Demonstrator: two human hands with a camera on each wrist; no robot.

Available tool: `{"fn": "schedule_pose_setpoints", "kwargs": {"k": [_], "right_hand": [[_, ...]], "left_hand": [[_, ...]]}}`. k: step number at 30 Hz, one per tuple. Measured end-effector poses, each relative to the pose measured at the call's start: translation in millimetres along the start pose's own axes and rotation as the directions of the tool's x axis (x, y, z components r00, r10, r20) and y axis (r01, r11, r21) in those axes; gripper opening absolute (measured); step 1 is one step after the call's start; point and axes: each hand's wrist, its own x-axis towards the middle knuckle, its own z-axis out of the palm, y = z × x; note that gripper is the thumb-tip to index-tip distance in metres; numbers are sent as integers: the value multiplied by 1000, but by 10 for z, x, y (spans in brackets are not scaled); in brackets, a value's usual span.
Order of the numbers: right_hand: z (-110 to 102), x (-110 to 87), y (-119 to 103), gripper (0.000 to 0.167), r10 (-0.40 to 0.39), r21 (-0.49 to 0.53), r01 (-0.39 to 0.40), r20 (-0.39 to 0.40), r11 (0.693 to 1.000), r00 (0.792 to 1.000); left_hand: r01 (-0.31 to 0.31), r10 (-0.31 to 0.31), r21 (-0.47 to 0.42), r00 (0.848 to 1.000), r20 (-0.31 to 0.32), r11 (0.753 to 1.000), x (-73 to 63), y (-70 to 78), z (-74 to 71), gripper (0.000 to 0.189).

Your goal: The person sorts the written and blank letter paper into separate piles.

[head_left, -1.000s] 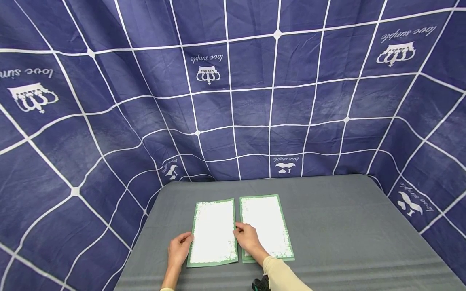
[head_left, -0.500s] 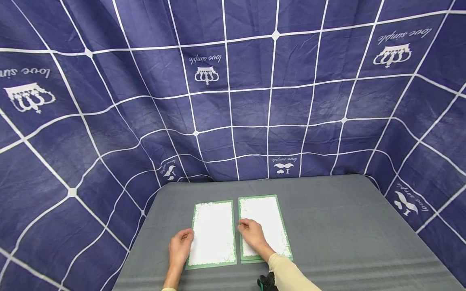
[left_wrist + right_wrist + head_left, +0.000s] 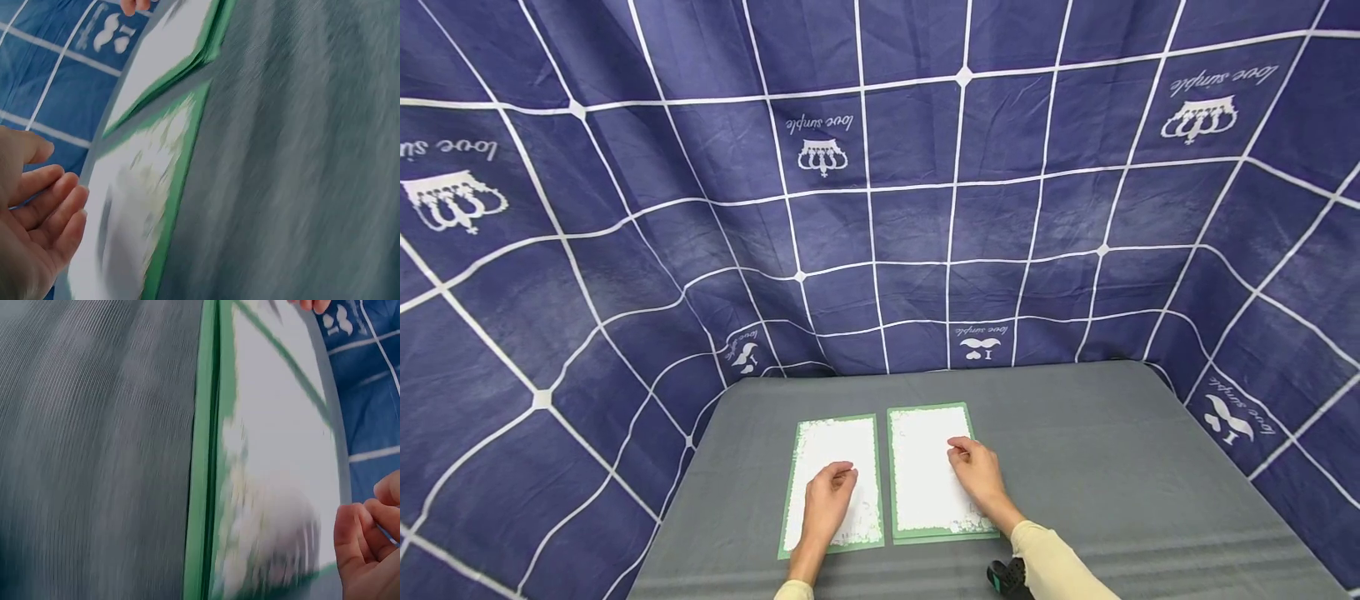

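A sheet of paper [image 3: 816, 442] with a white middle and a green, flower-patterned border lies flat on the left. Beside it, a narrow gap away, is a stack of similar sheets [image 3: 917, 475], whose lower edges show slightly offset. My left hand [image 3: 829, 504] hovers over the left sheet, holding nothing; the left wrist view shows its fingers [image 3: 72, 200] loosely bent, thumb apart. Over the right side of the stack is my right hand [image 3: 981, 475], also holding nothing, its fingers [image 3: 350, 531] relaxed and bent in the right wrist view.
Both lie on a table under a grey cloth [image 3: 1112, 475], which has folds along the front. A blue curtain [image 3: 917, 225] with white grid lines surrounds the back and sides. A black device [image 3: 1009, 577] sits by the right wrist.
Both hands have come off the left sheet's side edges. The left hand has moved right over that sheet, and the right hand has moved right across the stack. The papers stay in place.
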Motion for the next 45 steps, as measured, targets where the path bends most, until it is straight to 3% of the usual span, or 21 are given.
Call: {"fn": "schedule_pose_setpoints", "kwargs": {"k": [7, 11, 16, 23, 28, 45], "right_hand": [[-294, -53, 253, 15, -45, -127, 40, -36, 991, 998], [-415, -122, 361, 15, -72, -174, 63, -49, 983, 996], [-472, -181, 446, 15, -69, -200, 60, -41, 978, 997], [-468, -216, 475, 16, -72, -226, 66, -16, 972, 997], [-461, -222, 463, 18, -57, -247, 55, -1, 968, 998], [-429, -249, 406, 19, -49, -256, 48, 2, 965, 999]], "left_hand": [[-99, 95, 41, 991, 95, 994, -94, 91, 236, 20], [-144, 140, 19, 980, 138, 989, -141, 105, 319, 21], [-144, 141, 7, 980, 141, 990, -170, 103, 373, 17], [-132, 118, 128, 986, 115, 983, -192, 117, 393, 23], [-134, 109, 192, 985, 131, 972, -194, 130, 414, 25], [-146, 110, 226, 980, 165, 963, -205, 125, 438, 26]]}}
